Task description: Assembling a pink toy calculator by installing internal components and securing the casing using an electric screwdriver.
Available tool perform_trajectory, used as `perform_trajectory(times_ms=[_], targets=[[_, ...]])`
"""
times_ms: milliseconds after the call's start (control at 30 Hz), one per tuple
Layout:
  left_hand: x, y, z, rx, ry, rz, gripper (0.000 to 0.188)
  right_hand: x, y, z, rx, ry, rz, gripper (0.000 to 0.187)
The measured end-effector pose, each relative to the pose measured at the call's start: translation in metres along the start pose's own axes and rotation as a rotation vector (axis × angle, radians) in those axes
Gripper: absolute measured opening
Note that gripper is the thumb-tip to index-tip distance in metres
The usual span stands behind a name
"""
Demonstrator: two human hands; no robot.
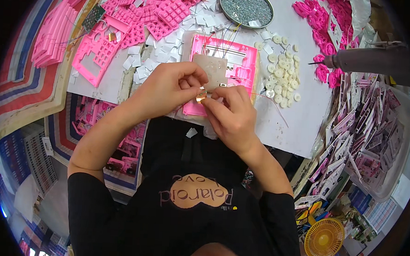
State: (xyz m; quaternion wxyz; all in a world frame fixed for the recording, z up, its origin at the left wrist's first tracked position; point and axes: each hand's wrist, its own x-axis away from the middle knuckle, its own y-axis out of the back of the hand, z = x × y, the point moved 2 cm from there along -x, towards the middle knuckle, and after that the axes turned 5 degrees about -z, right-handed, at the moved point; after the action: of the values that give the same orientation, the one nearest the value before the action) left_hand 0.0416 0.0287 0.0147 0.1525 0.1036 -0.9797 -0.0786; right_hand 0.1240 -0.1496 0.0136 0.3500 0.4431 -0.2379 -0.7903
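My left hand [181, 85] and my right hand [233, 113] meet over the near part of a pink plastic housing [249, 56]. Pinched between their fingertips is a small shiny gold-coloured disc [200, 99], partly covered by the fingers. Just beyond, a grey-beige circuit board [211, 69] lies over the housing, with several thin wires running from its far side. Another thin wire [272, 101] reaches out to the right of my right hand.
White round plastic pieces [282, 72] lie to the right, near a hanging screwdriver [357, 61]. A round tray of small screws [246, 7] stands at the back. Pink keypads [169, 12], white paper squares [145, 69] and a pink shell [90, 61] spread leftward.
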Motion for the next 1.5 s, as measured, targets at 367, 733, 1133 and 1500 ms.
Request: perform_trajectory(times_ms=[367, 733, 1133, 1500], targets=[[0.012, -0.013, 0.013, -0.507, -0.651, -0.256, 0.019, 0.001, -0.014, 0.001, 0.084, 0.001, 0.168, 0.023], [0.013, -0.014, 0.024, -0.171, -0.398, -0.335, 0.024, -0.001, 0.003, 0.003, -0.028, -0.032, 0.363, 0.035], [0.063, -0.004, 0.036, -0.21, -0.261, -0.241, 0.014, -0.001, 0.002, 0.012, 0.062, -0.079, 0.332, 0.037], [0.001, 0.012, 0.015, 0.202, -0.204, -0.324, 0.021, -0.004, -0.001, 0.011, 0.109, -0.033, 0.353, 0.04]])
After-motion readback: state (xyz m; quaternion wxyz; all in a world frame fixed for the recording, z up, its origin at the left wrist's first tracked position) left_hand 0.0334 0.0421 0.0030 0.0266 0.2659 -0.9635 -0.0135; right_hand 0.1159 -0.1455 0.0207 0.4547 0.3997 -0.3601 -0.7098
